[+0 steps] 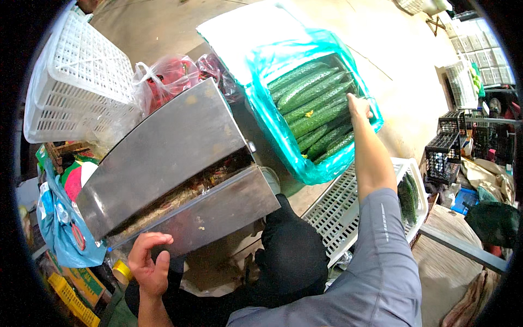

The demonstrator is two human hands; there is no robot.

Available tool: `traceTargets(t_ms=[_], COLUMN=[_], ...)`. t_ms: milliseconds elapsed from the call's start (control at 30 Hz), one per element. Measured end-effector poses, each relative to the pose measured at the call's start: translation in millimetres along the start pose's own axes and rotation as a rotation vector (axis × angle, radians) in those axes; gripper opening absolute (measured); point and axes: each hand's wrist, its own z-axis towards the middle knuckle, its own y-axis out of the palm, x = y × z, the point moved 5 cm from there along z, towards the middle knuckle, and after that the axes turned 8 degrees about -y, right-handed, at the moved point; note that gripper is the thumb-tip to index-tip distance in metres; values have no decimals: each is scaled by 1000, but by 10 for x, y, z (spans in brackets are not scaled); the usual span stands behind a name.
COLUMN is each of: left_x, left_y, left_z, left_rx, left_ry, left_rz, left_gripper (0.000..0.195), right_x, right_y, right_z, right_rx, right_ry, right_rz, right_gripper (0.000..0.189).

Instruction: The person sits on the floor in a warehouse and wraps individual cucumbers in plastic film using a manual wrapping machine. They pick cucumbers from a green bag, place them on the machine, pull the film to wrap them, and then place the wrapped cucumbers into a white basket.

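Green cucumbers [316,102] lie side by side in a box lined with a teal plastic bag [265,122], its white lid or flap folded back. My right hand [359,108] reaches to the right end of the cucumbers, at the liner's edge; its fingers are partly hidden, so its grip cannot be made out. Over the near left part of a grey metal table [171,151] hovers my left hand [152,263], fingers curled and apart, holding nothing. A long gap in the tabletop shows scraps and debris inside.
White plastic crates [81,73] stand at the left, beside clear bags of red produce [171,77]. A blue plastic bag [67,229] hangs at the table's left end. Another white crate [339,212] with cucumbers stands by my right arm. Black crates [443,147] are farther right.
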Motion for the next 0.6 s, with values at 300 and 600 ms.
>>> traceTargets(t_ms=[300,600], left_x=[124,444], left_y=[21,34], left_z=[-152,-494], left_rx=[-37,46], left_ry=[115,323], left_rz=[147,107], left_gripper=[18,23], right_x=[-187,-1079], right_y=[-549,-2712], right_z=[-540,-1422], right_rx=[363,261], right_ry=[-27,-484], right_rz=[735,1577], right_gripper=[84,26])
